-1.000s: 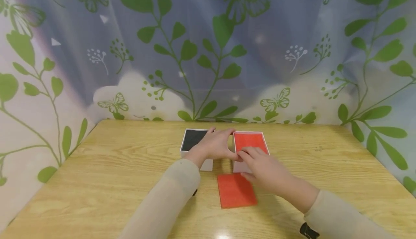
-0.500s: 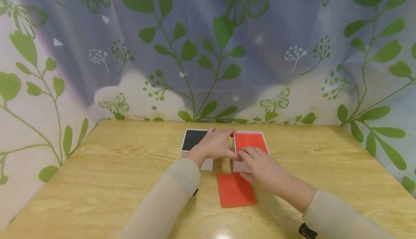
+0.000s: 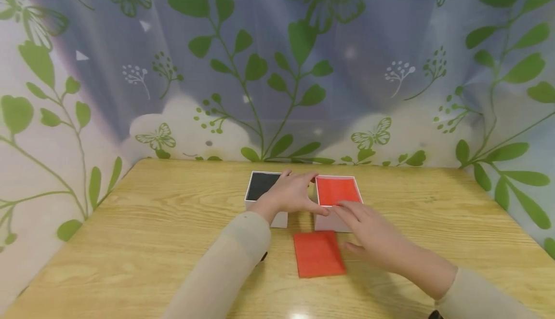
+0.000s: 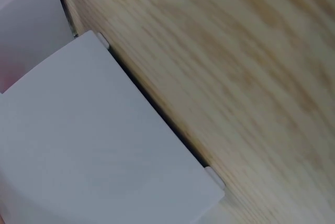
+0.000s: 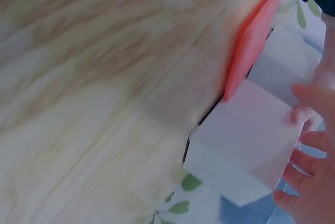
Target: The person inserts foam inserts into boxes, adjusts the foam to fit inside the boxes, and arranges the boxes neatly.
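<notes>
The red card (image 3: 320, 254) lies flat on the bench (image 3: 130, 242), just left of the relaxed, empty right hand (image 3: 373, 234); the left hand (image 3: 291, 194) rests open on the black-topped box (image 3: 261, 186).

A light wooden table (image 3: 130, 242) with a pronounced grain fills the foreground, catching a small glare at its near edge. Behind and on both sides hangs a pale, translucent curtain (image 3: 347, 68) printed with green leafy vines and butterflies, glowing bluish-violet across its upper middle.
</notes>
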{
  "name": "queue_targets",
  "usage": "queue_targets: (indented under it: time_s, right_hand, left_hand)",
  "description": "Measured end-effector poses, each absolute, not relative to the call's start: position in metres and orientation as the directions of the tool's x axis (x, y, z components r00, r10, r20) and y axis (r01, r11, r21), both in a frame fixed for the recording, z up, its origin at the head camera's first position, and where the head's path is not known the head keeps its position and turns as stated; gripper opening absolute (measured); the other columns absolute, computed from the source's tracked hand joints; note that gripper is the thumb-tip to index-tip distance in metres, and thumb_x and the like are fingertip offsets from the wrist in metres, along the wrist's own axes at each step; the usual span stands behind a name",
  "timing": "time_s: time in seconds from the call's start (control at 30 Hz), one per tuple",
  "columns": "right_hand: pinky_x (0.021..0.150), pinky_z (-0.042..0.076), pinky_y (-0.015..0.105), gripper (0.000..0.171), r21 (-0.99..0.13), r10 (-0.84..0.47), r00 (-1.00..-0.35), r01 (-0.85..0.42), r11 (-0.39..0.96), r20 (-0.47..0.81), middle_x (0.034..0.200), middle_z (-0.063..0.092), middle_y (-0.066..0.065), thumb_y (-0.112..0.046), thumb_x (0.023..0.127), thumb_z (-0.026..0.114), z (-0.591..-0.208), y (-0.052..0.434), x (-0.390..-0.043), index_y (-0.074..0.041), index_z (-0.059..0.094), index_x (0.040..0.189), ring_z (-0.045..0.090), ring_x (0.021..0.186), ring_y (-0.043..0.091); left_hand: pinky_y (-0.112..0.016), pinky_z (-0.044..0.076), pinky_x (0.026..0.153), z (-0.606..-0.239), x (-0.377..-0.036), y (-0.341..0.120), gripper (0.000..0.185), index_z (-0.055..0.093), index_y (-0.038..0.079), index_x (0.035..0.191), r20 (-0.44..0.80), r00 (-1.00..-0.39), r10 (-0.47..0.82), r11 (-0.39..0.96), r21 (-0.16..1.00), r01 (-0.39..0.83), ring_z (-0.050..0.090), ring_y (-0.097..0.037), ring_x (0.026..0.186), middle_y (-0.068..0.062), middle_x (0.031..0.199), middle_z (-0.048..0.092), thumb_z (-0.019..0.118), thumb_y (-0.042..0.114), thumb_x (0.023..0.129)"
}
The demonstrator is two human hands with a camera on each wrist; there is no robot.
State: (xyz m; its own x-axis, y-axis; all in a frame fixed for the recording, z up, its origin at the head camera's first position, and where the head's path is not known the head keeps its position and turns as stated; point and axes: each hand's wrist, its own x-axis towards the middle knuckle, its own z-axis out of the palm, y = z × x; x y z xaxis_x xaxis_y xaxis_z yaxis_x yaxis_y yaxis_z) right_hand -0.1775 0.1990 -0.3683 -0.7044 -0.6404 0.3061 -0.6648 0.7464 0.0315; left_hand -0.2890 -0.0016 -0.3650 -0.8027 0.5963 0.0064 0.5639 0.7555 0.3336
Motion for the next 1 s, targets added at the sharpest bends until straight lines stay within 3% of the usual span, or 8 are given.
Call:
queue_targets:
  time_s: [0.3, 0.8, 1.0]
  right_hand:
    - [0.094, 0.038, 0.056, 0.059, 0.157, -0.617, -0.716, -0.602, 0.783, 0.327, 0.112, 0.059, 0.014, -0.019, 0.073, 0.079, -0.3651, 0.2118, -0.1796, -0.001, 0.057, 0.124, 0.056, 0.105, 0.03]
    - [0.089, 0.044, 0.05, 0.064, 0.219, -0.644, -0.674, -0.61, 0.762, 0.361, 0.107, 0.058, 0.015, -0.021, 0.069, 0.082, -0.3703, 0.2073, -0.1838, 0.002, 0.056, 0.123, 0.057, 0.096, 0.032]
    - [0.088, 0.044, 0.048, 0.063, 0.177, -0.639, -0.681, -0.622, 0.763, 0.359, 0.109, 0.057, 0.015, -0.02, 0.071, 0.081, -0.3694, 0.2088, -0.1827, 0.002, 0.055, 0.124, 0.056, 0.096, 0.033]
  left_hand:
    - [-0.043, 0.006, 0.112, -0.3646, -0.2885, -0.001, 0.102, 0.03, 0.017, 0.147, -0.002, -0.808, 0.589, 0.764, 0.326, 0.556, 0.045, -0.018, 0.124, 0.006, 0.133, 0.051, 0.065, 0.07, 0.067]
    - [-0.044, 0.006, 0.112, -0.3643, -0.2885, -0.0018, 0.103, 0.029, 0.017, 0.147, -0.005, -0.812, 0.583, 0.768, 0.328, 0.55, 0.044, -0.019, 0.125, 0.006, 0.133, 0.051, 0.065, 0.071, 0.067]
    - [-0.044, 0.005, 0.112, -0.3646, -0.2886, -0.0015, 0.102, 0.03, 0.017, 0.147, -0.006, -0.81, 0.586, 0.764, 0.335, 0.551, 0.044, -0.019, 0.124, 0.006, 0.133, 0.05, 0.066, 0.07, 0.068]
